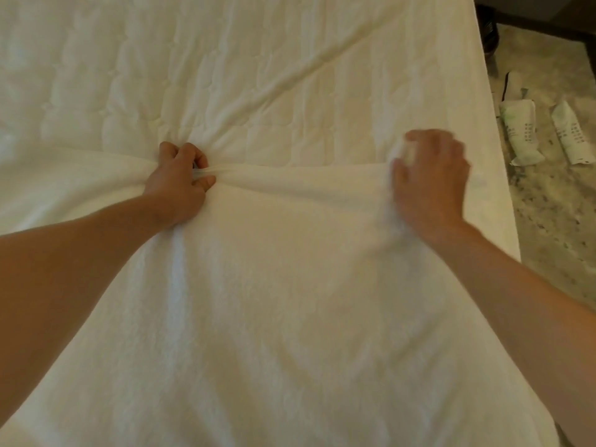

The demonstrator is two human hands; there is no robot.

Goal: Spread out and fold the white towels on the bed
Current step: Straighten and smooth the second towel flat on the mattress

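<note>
Your left grip [180, 182], at 9 o'clock, pinches the towel's [290, 301] far edge. Your right grip [429, 185], at 3 o'clock and blurred, curls round it too, so it stretches taut. The towel lies on the bed [161, 75] from centre to 6 o'clock, probably to flatten it before folding.

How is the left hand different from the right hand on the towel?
The left hand looks sharp; the right hand is blurry. The left hand's grip bunches the towel into tight wrinkles; the right hand shows cloth between its fingers. The right hand is nearer the edge of the bed. Both hold the towel's far edge.
</note>
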